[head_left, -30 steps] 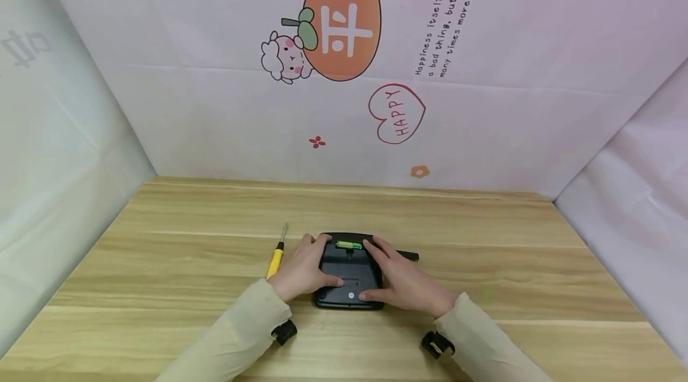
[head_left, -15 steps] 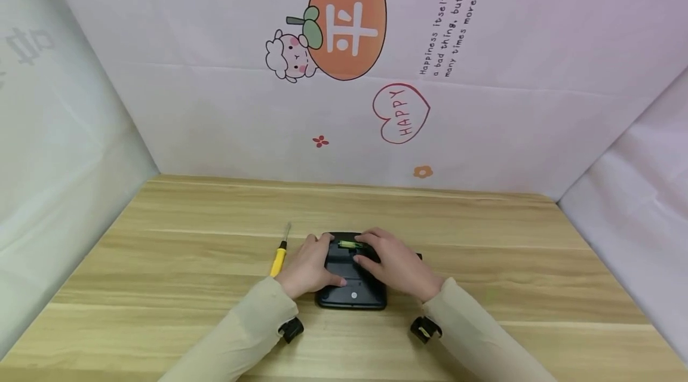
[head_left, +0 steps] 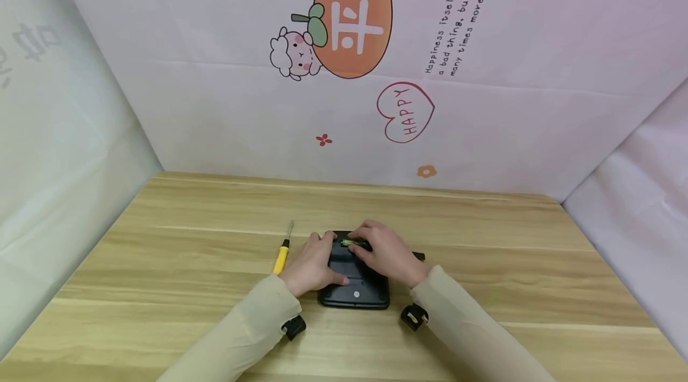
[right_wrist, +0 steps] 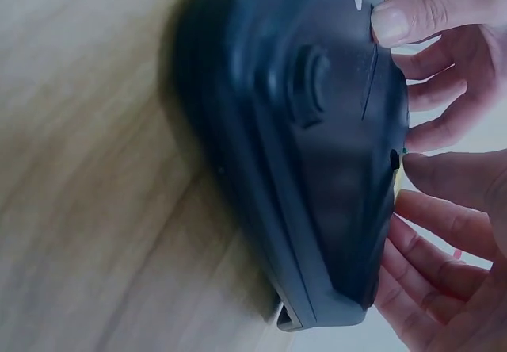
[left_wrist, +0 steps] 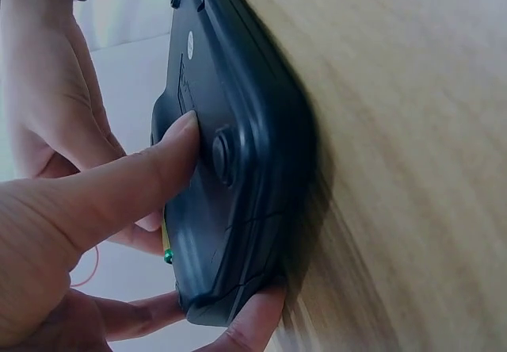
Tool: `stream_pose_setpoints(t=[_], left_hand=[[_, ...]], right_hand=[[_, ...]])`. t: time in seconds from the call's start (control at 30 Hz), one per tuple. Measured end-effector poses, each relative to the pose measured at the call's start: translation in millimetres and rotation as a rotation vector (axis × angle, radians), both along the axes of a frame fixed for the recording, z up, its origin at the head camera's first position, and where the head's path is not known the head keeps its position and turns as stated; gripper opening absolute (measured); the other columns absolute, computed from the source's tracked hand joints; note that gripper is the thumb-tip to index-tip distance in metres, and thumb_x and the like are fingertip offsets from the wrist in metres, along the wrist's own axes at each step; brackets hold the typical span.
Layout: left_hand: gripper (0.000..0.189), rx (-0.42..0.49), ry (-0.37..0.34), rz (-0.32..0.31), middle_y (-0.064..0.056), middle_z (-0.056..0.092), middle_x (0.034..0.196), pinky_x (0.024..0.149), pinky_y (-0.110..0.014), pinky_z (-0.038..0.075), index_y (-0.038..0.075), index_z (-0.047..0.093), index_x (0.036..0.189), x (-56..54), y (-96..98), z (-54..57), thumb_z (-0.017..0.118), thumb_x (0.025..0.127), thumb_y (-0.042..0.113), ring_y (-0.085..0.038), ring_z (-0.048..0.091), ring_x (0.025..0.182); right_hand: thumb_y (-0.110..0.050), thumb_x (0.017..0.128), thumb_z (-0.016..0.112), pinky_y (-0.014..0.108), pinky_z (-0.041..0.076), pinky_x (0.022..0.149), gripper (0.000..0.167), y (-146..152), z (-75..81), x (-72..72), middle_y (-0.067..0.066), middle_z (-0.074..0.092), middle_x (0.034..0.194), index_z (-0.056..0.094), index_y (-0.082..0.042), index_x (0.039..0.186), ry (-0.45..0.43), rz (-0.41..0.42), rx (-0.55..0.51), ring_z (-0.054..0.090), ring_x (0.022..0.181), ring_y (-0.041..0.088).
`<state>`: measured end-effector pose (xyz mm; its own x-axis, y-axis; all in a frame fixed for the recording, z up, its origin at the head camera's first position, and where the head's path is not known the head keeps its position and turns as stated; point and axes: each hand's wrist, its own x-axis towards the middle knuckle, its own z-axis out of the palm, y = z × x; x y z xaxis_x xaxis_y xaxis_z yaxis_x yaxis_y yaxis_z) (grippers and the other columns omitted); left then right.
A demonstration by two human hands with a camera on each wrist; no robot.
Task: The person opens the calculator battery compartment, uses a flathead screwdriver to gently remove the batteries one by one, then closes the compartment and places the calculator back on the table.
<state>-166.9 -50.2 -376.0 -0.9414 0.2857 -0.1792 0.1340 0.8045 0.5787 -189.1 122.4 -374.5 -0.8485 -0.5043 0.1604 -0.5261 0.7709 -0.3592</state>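
Note:
A black plastic device (head_left: 352, 298) with round feet lies back side up on the table, its narrow battery slot near the far edge. My left hand (head_left: 307, 271) grips its left side, thumb pressed on the back and fingers round the far left corner. In the slot area is a green-and-yellow battery (head_left: 346, 243), pinched between thumb and fingertips of my right hand (head_left: 389, 255). From the left wrist only the green end of the battery (left_wrist: 167, 255) shows. The right wrist view has a yellow sliver of it (right_wrist: 398, 182), fingertips right against it.
A screwdriver (head_left: 281, 258) with a yellow handle lies left of the device, tip pointing away. Past my right hand, a thin dark piece (head_left: 418, 256) sticks out. A printed white cloth wall (head_left: 242, 131) stands behind the wooden table (head_left: 484, 233).
My right hand has left the device's right edge and moved left to the battery, thumb and fingertips closing on it. The left hand keeps its grip. The view has shifted slightly.

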Motion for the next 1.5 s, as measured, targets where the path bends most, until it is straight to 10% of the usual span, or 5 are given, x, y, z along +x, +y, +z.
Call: stream_pose_setpoints(t=[0.67, 1.5], left_hand=[[0.085, 0.003, 0.013, -0.016, -0.026, 0.045, 0.128, 0.083, -0.044, 0.049, 0.002, 0.04, 0.141, 0.4, -0.2, 1.0, 0.083, 0.074, 0.032, -0.031, 0.053, 0.103], [0.086, 0.018, -0.012, 0.004, -0.026, 0.043, 0.131, 0.09, -0.047, 0.046, 0.0, 0.038, 0.141, 3.4, 2.6, 3.3, 0.084, 0.074, 0.03, -0.033, 0.05, 0.11]], right_hand=[[-0.016, 0.09, 0.068, 0.024, 0.048, 0.065, 0.016, -9.3, -2.1, -9.9, 0.003, 0.062, 0.094, 0.075, -0.008, 0.102, -0.067, 0.004, -0.076, 0.058, 0.078, 0.013], [-0.016, 0.091, 0.066, 0.029, 0.051, 0.072, 0.013, -5.7, 1.8, -10.4, 0.002, 0.061, 0.094, 0.072, -0.008, 0.099, 0.049, 0.105, -0.041, 0.058, 0.082, 0.014]])
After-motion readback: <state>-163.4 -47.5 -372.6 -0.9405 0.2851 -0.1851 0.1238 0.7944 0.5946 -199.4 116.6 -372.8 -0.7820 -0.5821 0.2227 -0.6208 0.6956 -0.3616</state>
